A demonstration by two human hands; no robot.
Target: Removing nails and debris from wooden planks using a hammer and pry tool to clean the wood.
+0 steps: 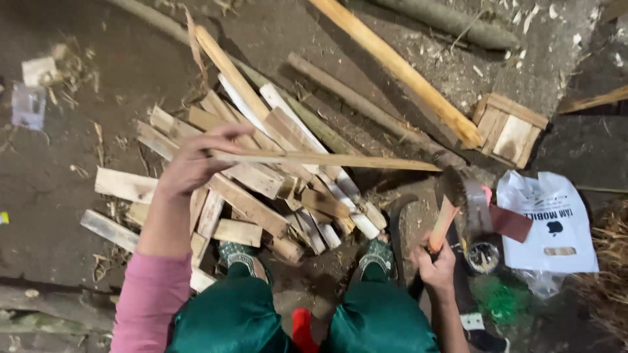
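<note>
The left hand [196, 160] is closing its grip around one end of a long thin wooden strip [327, 160], fingers curled over it, and is holding it level above the pile of split wood pieces [255, 189] lying on the dirt floor [59, 216]. The strip is reaching rightward, its far end meeting the dark head of the hatchet [451, 186], though whether the two are touching is hard to tell in the blur. The right hand [435, 265] is wrapping tightly around the hatchet's pale wooden handle, blade end raised. Beyond the pile, a long pale pole [399, 68] is slanting across the ground toward a small wooden block [510, 131], and a white plastic bag [549, 222] is lying just right of the hatchet.
</note>
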